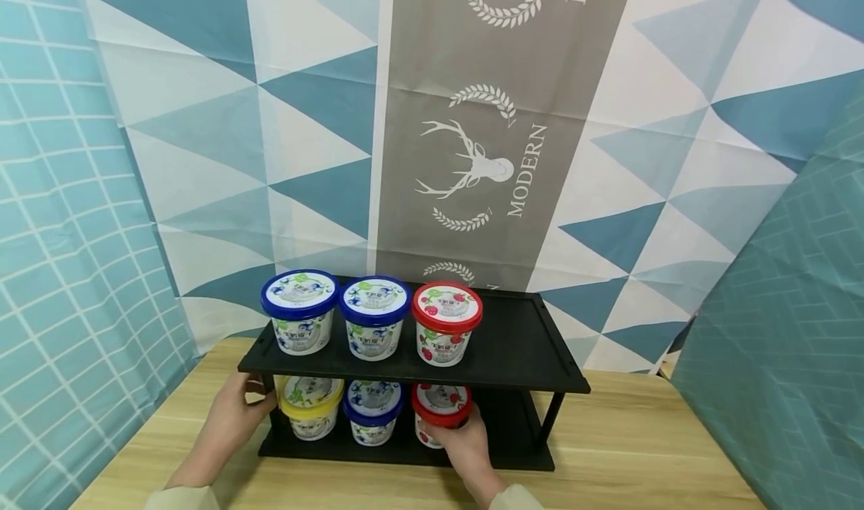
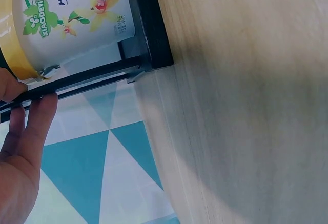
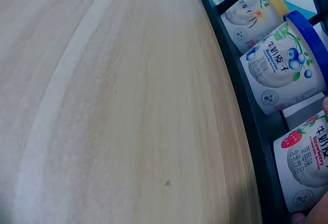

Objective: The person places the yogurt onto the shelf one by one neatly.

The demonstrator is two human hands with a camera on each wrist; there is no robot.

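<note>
A black two-tier rack (image 1: 523, 345) stands on the wooden table. At its left end my left hand (image 1: 232, 412) pinches the upright post (image 2: 77, 83) between thumb and fingers, beside a yellow-lidded tub (image 1: 313, 409). On the lower shelf, my right hand (image 1: 466, 442) grips a red-lidded strawberry tub (image 3: 307, 167) from its right side. A blue-lidded blueberry tub (image 1: 373, 412) sits between the yellow and red ones. The upper shelf carries two blue-lidded tubs, one at the left (image 1: 300, 311) and one beside it (image 1: 375, 319), plus another red-lidded tub (image 1: 447, 324).
Bare wooden tabletop (image 1: 641, 435) extends around the rack and along its front. Behind hangs a patterned curtain (image 1: 466, 157) with triangles and a deer print. Blue tiled-pattern cloth (image 1: 61, 232) hangs at the left, and a teal one (image 1: 796, 330) at the right.
</note>
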